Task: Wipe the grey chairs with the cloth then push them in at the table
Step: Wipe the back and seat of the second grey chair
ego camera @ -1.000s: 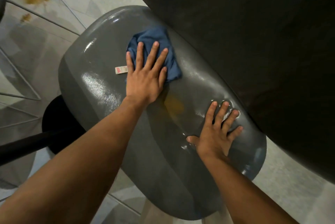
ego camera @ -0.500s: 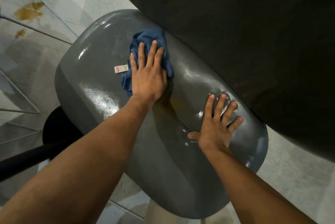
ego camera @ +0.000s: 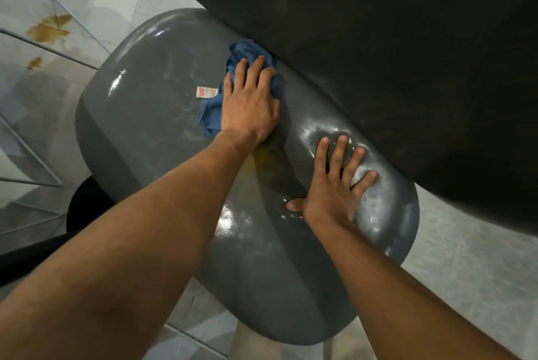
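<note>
Left hand (ego camera: pixel 251 105) is pressed down on the bunched blue cloth (ego camera: pixel 247 54), fingers curled into it, right by the dark table (ego camera: pixel 378 39) edge on the grey chair (ego camera: pixel 139 126). Right hand (ego camera: pixel 334 188) lies flat, fingers spread, holding nothing, near the seat's right end.

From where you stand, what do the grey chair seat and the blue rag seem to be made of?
The chair seat looks like moulded plastic with a glossy finish: it is smooth and rounded and throws bright glints. It could be lacquered; the picture cannot settle that. The rag under the left hand looks like soft woven or knit fabric, matt, since it bunches into folds and carries a sewn-in label.
</note>
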Tool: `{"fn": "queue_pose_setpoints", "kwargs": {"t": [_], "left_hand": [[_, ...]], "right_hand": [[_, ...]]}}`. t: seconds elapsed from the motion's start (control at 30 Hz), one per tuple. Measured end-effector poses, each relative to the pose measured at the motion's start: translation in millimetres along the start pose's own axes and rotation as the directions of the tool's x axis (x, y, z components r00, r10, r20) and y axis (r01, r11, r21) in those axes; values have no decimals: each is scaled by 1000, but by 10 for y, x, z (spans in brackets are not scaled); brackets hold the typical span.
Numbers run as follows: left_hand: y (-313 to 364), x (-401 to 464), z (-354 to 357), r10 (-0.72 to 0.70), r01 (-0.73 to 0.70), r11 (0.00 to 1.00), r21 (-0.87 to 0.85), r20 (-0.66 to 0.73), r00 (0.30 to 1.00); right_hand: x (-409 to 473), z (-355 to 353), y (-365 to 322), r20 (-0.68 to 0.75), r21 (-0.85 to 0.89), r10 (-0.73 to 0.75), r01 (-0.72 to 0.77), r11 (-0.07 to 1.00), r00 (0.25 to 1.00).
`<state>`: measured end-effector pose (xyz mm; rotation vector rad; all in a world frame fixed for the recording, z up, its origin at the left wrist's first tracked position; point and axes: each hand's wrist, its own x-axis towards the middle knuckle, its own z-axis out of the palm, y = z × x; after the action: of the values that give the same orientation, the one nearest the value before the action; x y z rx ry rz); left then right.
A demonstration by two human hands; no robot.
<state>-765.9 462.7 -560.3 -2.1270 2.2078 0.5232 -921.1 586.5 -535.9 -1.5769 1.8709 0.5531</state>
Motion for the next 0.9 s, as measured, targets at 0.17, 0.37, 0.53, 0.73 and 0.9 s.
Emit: {"fn": "queue_pose_setpoints", "kwargs": {"t": [0.17, 0.37, 0.53, 0.73, 0.9], "left_hand": [[-189, -65, -60, 167, -172, 981, 93, 65, 984], [-199, -238, 23, 215, -219, 974, 52, 70, 974], [-314, -473, 89, 203, -203, 979, 2, 41, 978], [-265, -1010, 276, -35, 30, 994, -106, -49, 998], [53, -1482, 502, -272, 260, 950, -173, -49, 961]], "right_hand": [[5, 21, 9, -23, 6, -4, 4, 1000, 1000], [8, 20, 15, -22, 5, 6, -6, 1000, 1000], [5, 2, 21, -19, 17, 5, -5, 1000, 1000], [-3, 35, 68, -57, 48, -16, 18, 999, 998], [-49, 49, 169, -92, 48, -66, 70, 996, 994]]}}
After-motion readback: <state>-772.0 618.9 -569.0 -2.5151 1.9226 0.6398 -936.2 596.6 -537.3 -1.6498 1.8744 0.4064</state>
